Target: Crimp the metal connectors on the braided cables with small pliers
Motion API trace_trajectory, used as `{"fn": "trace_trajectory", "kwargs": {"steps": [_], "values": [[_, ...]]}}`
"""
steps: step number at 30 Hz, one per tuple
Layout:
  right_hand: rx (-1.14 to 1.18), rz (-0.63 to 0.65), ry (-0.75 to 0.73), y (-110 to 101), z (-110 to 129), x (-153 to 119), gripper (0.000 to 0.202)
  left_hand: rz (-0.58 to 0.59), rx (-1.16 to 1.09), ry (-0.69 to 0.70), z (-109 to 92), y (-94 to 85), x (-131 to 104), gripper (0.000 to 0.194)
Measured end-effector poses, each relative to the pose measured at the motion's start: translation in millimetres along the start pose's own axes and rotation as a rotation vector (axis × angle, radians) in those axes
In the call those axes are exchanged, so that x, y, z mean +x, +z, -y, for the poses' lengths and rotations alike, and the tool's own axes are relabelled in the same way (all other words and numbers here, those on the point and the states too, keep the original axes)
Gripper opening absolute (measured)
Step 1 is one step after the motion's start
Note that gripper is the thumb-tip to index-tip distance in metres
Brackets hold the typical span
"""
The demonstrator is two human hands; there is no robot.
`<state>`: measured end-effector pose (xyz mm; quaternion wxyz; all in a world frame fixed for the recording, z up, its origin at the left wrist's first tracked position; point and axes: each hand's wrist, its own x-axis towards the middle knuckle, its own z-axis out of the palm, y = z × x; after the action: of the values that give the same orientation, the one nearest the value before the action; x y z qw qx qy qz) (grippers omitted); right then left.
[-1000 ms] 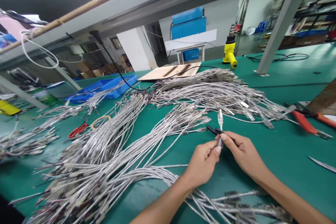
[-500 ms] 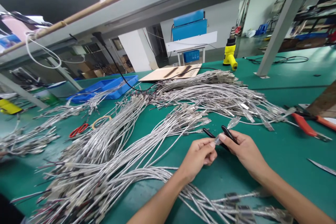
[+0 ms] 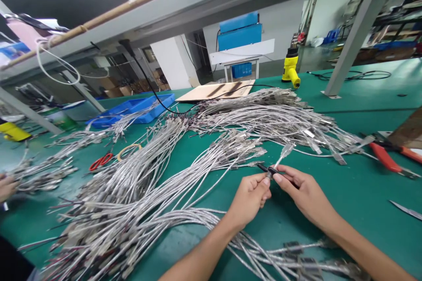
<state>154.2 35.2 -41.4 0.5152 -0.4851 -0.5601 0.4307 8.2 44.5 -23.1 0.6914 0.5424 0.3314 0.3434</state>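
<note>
My left hand is closed, thumb and finger pinching a silvery USB cable. The cable's clear-covered plug points up and away, just past the fingertips. My right hand is closed round a black hand tool. Its two dark tips lie near the pinched cable, one of them against it. The kind of tool is unclear, since the fingers cover most of it. Just left of my hands, a bundle of braided USB cables lies with its plugs toward me.
More cables are heaped behind. Red-handled pliers and a pointed blade lie on the right. Red scissors, a tape ring and a blue tray are leftward. A yellow heat gun stands behind. Another person's hand shows at far left.
The black tool's tips have come closer together at the cable. The plug now sticks up farther from my fingers. Another person's hand has entered at the far left.
</note>
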Motion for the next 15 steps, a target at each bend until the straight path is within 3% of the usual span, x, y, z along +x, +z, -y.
{"fn": "trace_trajectory", "kwargs": {"steps": [3,6,11,15], "values": [[-0.118,-0.048,-0.064,-1.4,1.3,1.0,0.033,0.02,0.026,0.004,0.7,2.6,-1.7,0.041],[-0.177,-0.122,-0.108,-3.6,2.7,-1.1,0.033,-0.032,-0.007,0.001,-4.2,5.2,-2.4,0.041],[-0.17,-0.469,-0.139,-17.8,-0.1,-0.6,0.037,-0.15,-0.016,0.007,-24.2,2.0,-5.5,0.042],[0.008,-0.676,-0.118,-37.8,-6.5,8.8,0.037,0.03,0.08,-0.086,-40.6,-1.9,-14.5,0.037]]}}
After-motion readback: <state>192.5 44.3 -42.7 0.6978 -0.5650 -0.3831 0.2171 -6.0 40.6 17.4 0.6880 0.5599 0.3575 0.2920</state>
